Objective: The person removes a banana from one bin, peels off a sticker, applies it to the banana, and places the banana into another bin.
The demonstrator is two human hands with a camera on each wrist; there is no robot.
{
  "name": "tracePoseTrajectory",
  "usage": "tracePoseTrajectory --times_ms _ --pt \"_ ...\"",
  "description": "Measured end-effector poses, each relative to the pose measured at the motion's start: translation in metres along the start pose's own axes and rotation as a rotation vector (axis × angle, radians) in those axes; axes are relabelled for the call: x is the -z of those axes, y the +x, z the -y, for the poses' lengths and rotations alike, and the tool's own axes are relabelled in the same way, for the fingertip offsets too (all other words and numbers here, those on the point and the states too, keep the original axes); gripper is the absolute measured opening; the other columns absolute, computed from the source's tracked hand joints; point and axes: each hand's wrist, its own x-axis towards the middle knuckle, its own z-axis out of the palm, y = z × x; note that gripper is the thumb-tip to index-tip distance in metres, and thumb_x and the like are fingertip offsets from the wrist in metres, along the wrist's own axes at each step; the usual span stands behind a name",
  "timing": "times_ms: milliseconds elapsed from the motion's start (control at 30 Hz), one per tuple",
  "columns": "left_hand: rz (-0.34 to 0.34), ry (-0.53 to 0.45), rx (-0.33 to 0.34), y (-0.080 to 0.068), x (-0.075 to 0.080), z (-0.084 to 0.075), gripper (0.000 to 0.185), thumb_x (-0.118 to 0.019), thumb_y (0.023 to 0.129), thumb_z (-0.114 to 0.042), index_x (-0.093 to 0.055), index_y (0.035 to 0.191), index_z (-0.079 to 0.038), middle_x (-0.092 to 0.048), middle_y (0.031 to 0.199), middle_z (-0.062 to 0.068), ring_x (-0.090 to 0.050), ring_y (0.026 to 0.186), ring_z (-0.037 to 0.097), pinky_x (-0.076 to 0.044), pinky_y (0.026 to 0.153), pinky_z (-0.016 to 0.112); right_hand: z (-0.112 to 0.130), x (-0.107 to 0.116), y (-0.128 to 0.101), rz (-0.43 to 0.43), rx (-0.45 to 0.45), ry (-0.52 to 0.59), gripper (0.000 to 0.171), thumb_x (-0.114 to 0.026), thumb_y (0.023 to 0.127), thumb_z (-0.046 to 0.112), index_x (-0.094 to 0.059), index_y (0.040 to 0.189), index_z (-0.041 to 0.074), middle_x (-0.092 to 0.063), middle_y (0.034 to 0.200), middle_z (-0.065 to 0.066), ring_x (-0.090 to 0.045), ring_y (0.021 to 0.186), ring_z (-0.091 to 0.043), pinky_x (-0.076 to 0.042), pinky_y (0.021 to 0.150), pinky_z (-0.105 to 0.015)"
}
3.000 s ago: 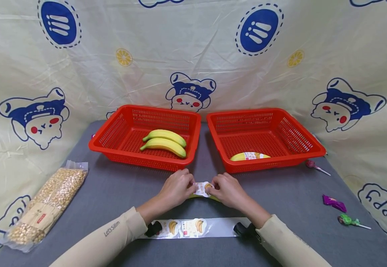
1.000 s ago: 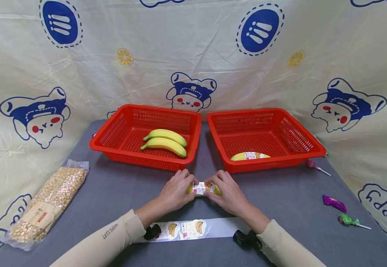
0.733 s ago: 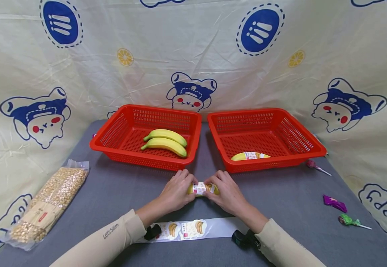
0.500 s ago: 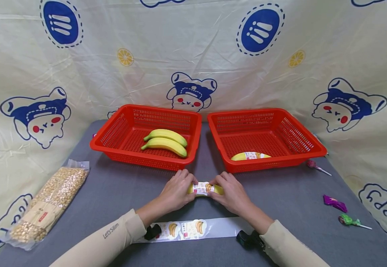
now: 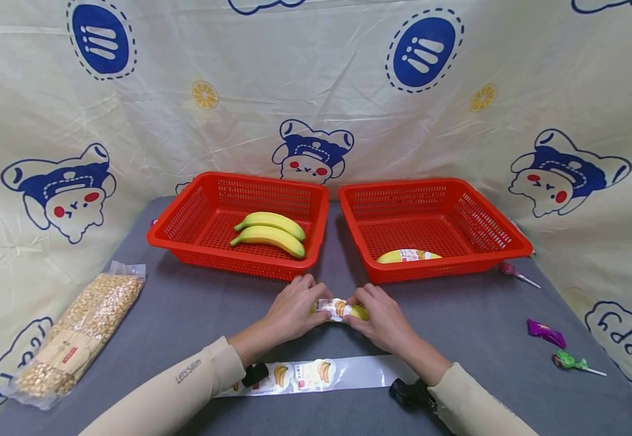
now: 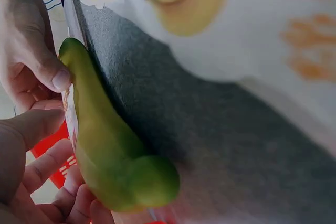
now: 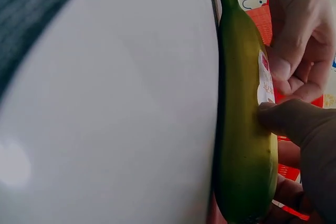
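A yellow-green banana [image 5: 358, 312] lies crosswise on the table between both hands, with a white banana-print label [image 5: 340, 307] against its peel. My left hand [image 5: 296, 309] grips the banana's left part, its thumb at the label. At the right end, my right hand [image 5: 377, 315] holds the fruit between thumb and fingers. In the right wrist view the right thumb [image 7: 286, 116] presses the label's edge. The left wrist view shows the banana's stem side [image 6: 105, 129] with the left fingers behind it. Nearer me lies a label strip [image 5: 316, 375] with printed bananas.
A red basket [image 5: 185, 242] with two bananas [image 5: 269, 233] stands at the back left. Another red basket [image 5: 501, 245] beside it holds a labelled banana [image 5: 410, 255]. A bag of grains [image 5: 82, 333] lies left; lollipops [image 5: 569, 361] and a purple candy [image 5: 546, 333] lie right.
Three seconds ago both hands held the label over the banana; now it lies against the peel. Lately the left hand has shifted right along it, and the right hand slightly outward.
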Motion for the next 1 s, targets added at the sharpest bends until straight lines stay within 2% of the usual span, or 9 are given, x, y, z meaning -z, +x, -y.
tracePoseTrajectory --times_ms 200,433,667,800,1000 --pt "-0.022 0.058 -0.019 -0.003 -0.003 0.002 0.024 -0.076 0.076 -0.032 -0.068 0.096 -0.021 -0.053 0.085 -0.002 -0.049 0.083 0.015 -0.043 0.068 0.027 0.001 -0.002 -0.001 -0.007 0.021 0.005 0.027 -0.081 0.071 0.025 -0.062 0.086 0.016 -0.053 0.082 0.004 -0.042 0.075 -0.008 -0.035 0.064 -0.023" --pt "-0.072 0.014 -0.04 -0.012 -0.002 0.012 0.03 -0.079 0.074 -0.03 -0.067 0.097 -0.016 -0.053 0.086 -0.001 -0.049 0.084 0.015 -0.044 0.065 0.027 0.005 0.002 0.001 0.003 0.026 -0.029 0.029 -0.081 0.07 0.027 -0.063 0.091 0.018 -0.053 0.084 0.004 -0.044 0.08 -0.01 -0.04 0.068 -0.027" --pt "-0.024 0.023 -0.038 -0.013 -0.001 0.012 0.029 -0.077 0.075 -0.028 -0.065 0.098 -0.016 -0.052 0.089 -0.001 -0.049 0.085 0.015 -0.044 0.064 0.026 0.017 -0.003 0.009 0.042 0.011 -0.061 0.031 -0.081 0.071 0.035 -0.069 0.096 0.022 -0.056 0.089 0.004 -0.045 0.085 -0.011 -0.044 0.073 -0.029" --pt "-0.025 0.035 -0.047 -0.012 0.0 0.012 0.029 -0.077 0.075 -0.027 -0.064 0.098 -0.015 -0.053 0.09 0.0 -0.049 0.085 0.015 -0.044 0.063 0.025 0.02 -0.006 0.014 0.037 0.039 -0.091 0.031 -0.081 0.07 0.037 -0.071 0.094 0.022 -0.057 0.089 0.004 -0.046 0.085 -0.011 -0.044 0.071 -0.027" --pt "-0.018 0.035 -0.027 -0.012 0.001 0.012 0.03 -0.077 0.075 -0.026 -0.064 0.1 -0.015 -0.053 0.091 0.0 -0.049 0.086 0.015 -0.044 0.063 0.026 0.022 -0.005 0.017 0.026 0.102 -0.181 0.031 -0.082 0.068 0.04 -0.072 0.091 0.022 -0.059 0.086 0.004 -0.045 0.079 -0.01 -0.044 0.068 -0.025"
